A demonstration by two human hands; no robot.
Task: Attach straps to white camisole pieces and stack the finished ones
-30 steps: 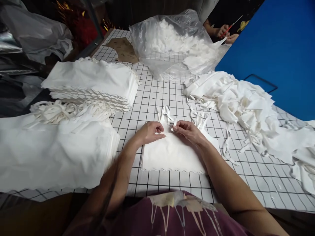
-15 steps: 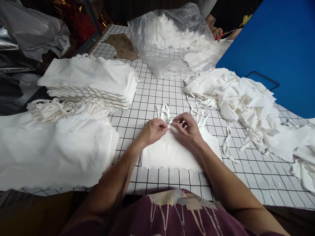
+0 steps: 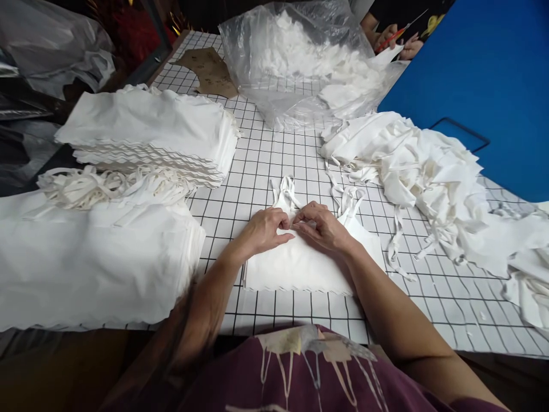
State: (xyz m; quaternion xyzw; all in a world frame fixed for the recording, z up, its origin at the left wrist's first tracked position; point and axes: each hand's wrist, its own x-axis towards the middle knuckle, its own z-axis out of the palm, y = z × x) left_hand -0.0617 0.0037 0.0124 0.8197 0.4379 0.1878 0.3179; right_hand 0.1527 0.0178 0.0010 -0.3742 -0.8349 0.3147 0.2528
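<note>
Only the head view to go on here, so: both hands are meeting right at the far edge of a small white fabric bag [image 3: 300,266] that's lying flat on the gridded tabletop [image 3: 274,166], just near of the middle. The bag's long axis is running left to right, with its zigzag-cut edge toward the person and its white ties [image 3: 286,191] trailing off on the far side. The left hand [image 3: 263,230] and the right hand [image 3: 323,228] are sitting about equally close to the spot, fingertips nearly touching each other, fingers curled in narrow and pinching at the bag's top edge where the ties come out. Can't really tell what exactly is between the fingertips, it's too small. Off to the left there's a tall stack of folded white pieces [image 3: 150,131] with a bundle of loose ties [image 3: 107,186] near it, a messy white fabric pile [image 3: 420,171] on the right, and a clear plastic bag [image 3: 300,63] on the far side. Another person's hands with red scissors [image 3: 394,39] are working at the far right.
</note>
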